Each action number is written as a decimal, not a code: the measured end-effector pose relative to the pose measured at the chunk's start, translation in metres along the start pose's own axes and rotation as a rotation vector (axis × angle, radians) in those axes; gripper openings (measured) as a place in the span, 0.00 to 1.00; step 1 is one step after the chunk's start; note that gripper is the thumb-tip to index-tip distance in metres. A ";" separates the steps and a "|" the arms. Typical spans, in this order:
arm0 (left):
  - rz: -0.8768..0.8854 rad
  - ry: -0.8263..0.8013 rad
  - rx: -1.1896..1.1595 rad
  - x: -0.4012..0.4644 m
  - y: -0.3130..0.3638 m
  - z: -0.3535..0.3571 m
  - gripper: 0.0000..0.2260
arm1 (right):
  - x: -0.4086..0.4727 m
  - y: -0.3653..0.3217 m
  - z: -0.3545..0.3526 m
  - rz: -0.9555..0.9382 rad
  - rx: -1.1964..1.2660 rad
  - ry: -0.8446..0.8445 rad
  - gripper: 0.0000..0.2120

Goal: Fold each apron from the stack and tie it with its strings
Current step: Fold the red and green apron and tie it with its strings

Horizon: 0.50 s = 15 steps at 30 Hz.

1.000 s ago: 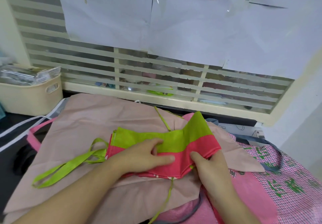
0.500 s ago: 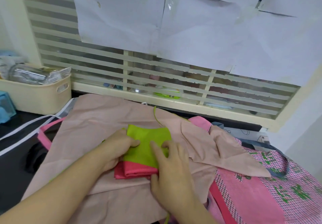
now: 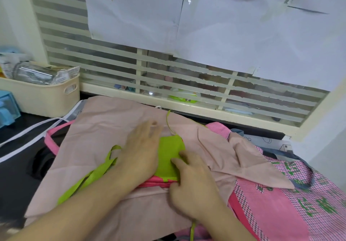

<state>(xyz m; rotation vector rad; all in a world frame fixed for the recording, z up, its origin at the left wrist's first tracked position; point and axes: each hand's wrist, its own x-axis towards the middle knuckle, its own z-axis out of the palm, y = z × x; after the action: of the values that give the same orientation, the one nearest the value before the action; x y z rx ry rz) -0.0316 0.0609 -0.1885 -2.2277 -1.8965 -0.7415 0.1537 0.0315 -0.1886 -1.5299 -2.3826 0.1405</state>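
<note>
A green and pink apron [image 3: 169, 158] lies folded into a small packet on a pale pink apron [image 3: 104, 134] that tops the stack. My left hand [image 3: 142, 152] lies flat over the packet's left half, fingers straight and blurred. My right hand [image 3: 192, 182] holds the packet's right front corner, thumb on the green top and fingers at the pink edge. A wide green strap [image 3: 89, 177] trails out to the left. A thin green string [image 3: 169, 122] runs back from the packet, and another [image 3: 192, 229] hangs near my right wrist.
More aprons lie at the right: a pink checked one [image 3: 292, 203] with green marks and a grey strap [image 3: 292, 156]. A cream basket [image 3: 46, 98] of packets stands at the back left beside a blue box [image 3: 7, 107]. A slatted window [image 3: 187, 83] runs behind.
The long apron strip was folded over into a small packet. My left hand has since slid forward and flattened over it, and the wide green strap now shows at the left.
</note>
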 end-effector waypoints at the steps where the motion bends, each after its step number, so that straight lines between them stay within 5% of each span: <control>1: 0.064 -0.073 -0.045 -0.002 0.002 0.005 0.27 | 0.006 0.001 -0.001 -0.014 0.063 0.018 0.29; 5: 0.116 -0.413 0.030 -0.019 0.004 0.030 0.41 | 0.020 0.011 0.027 -0.085 0.048 -0.065 0.32; 15: 0.100 -0.514 0.058 -0.022 -0.010 0.024 0.39 | 0.009 0.037 0.034 -0.023 -0.097 -0.223 0.37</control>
<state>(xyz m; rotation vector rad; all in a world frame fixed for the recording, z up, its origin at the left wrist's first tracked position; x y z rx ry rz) -0.0368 0.0531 -0.2208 -2.6353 -1.9419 -0.0940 0.1718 0.0579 -0.2284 -1.6051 -2.6140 0.2031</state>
